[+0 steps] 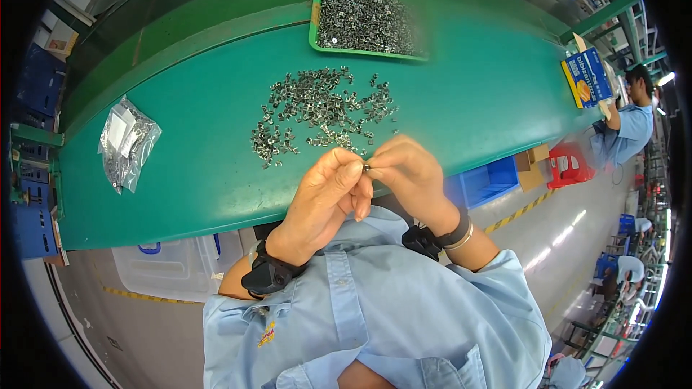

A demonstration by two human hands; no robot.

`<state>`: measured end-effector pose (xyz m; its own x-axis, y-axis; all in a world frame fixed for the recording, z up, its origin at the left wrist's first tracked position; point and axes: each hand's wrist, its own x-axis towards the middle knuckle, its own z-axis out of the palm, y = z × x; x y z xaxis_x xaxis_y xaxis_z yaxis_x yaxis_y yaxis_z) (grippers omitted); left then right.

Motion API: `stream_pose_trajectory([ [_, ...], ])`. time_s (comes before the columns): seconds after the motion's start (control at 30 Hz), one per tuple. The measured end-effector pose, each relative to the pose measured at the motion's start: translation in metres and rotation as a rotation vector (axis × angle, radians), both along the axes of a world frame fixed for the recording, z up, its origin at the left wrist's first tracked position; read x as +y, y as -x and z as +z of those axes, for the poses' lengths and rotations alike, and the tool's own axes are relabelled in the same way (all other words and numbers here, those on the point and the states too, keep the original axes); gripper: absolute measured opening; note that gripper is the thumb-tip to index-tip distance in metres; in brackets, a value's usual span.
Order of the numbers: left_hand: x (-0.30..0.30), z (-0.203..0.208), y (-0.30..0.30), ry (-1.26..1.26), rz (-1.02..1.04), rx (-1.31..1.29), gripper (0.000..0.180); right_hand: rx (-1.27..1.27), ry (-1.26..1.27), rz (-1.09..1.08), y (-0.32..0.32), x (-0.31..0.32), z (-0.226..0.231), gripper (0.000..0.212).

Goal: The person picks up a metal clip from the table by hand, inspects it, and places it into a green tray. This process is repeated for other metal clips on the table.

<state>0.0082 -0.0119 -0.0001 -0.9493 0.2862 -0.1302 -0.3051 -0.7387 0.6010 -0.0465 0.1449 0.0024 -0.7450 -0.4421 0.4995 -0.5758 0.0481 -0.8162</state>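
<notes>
Right, you have both hands by the near edge of the worktop [209, 151], your left hand [321, 194] and your right hand [413, 176] meeting tip to tip. Between them sits one small dark part [367, 168], the fingers [352, 169] of both hands pinched on it and covering most of its outline. Just beyond spreads the loose pile [306, 101] of shiny metal pieces, with the green tray [314, 34], heaped with more, behind it. By its look, this part should be light and stiff, hardly fragile, yet smooth enough to slip from a careless pinch. So you'd best take it by its outer edges, thumb against forefinger on each side, pressing gently, leaving its middle in your sight.
</notes>
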Motion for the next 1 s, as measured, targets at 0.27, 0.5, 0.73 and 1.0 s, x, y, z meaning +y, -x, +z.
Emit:
stream_pose_trajectory([
  [0.27, 0.0, 0.002, 0.001, 0.035, 0.011, -0.001, 0.015, -0.043, 0.018, -0.021, -0.002, -0.001, -0.002, 0.014],
  [0.5, -0.001, 0.002, 0.001, 0.077, 0.02, -0.004, 0.016, 0.009, -0.028, -0.067, -0.004, -0.001, -0.006, 0.014],
  [0.73, -0.002, 0.003, -0.001, 0.195, 0.039, 0.043, 0.016, 0.143, -0.103, -0.084, -0.004, 0.0, 0.002, 0.017],
  [1.0, -0.004, 0.004, 0.0, 0.15, 0.024, 0.037, 0.019, 0.225, -0.145, -0.096, 0.014, 0.007, 0.008, 0.013],
])
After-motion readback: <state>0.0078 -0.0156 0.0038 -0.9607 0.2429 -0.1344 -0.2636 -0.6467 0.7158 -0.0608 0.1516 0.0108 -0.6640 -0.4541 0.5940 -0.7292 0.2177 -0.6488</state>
